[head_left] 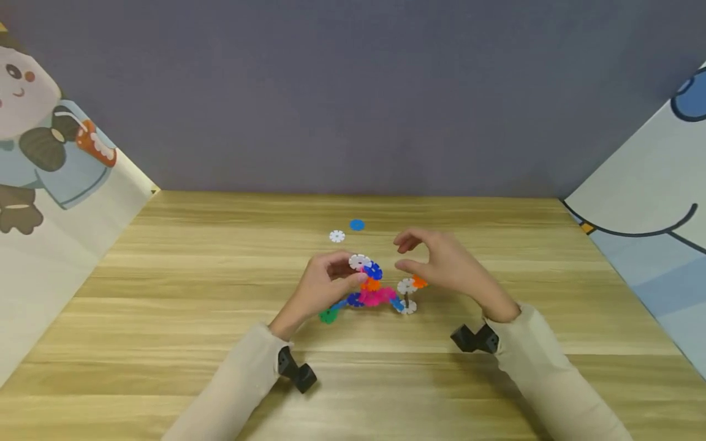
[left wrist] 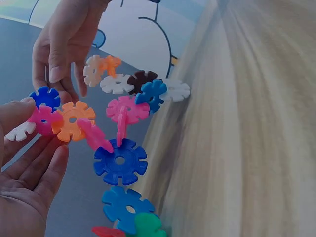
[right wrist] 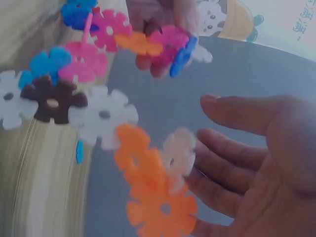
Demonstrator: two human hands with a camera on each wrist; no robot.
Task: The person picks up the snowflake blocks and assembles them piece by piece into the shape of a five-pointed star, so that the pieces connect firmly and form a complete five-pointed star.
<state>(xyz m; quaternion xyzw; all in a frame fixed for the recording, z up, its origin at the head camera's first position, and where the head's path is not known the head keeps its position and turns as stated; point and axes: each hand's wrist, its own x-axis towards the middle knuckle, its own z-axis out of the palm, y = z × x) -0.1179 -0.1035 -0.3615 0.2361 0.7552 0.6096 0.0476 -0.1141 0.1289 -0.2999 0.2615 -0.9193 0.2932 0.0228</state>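
A chain of interlocking snowflake discs [head_left: 372,297] hangs between the hands, built from pink, orange, white, brown, green and several blue discs. My left hand [head_left: 322,285] pinches its upper arm between thumb and fingers, around a pink disc [left wrist: 43,120] beside a dark blue disc [left wrist: 45,98] and a white disc [head_left: 360,262]. To the right, my right hand [head_left: 441,260] has relaxed, spread fingers with nothing gripped. In the right wrist view its fingertips are close beside a pale disc [right wrist: 178,154] and the orange discs [right wrist: 162,210] on the chain's right arm.
On the wooden table [head_left: 220,343], a loose white disc [head_left: 337,236] and a loose blue disc [head_left: 357,225] lie beyond the hands. A grey panel [head_left: 353,98] stands along the back edge. Side walls with cartoon prints border the table left and right.
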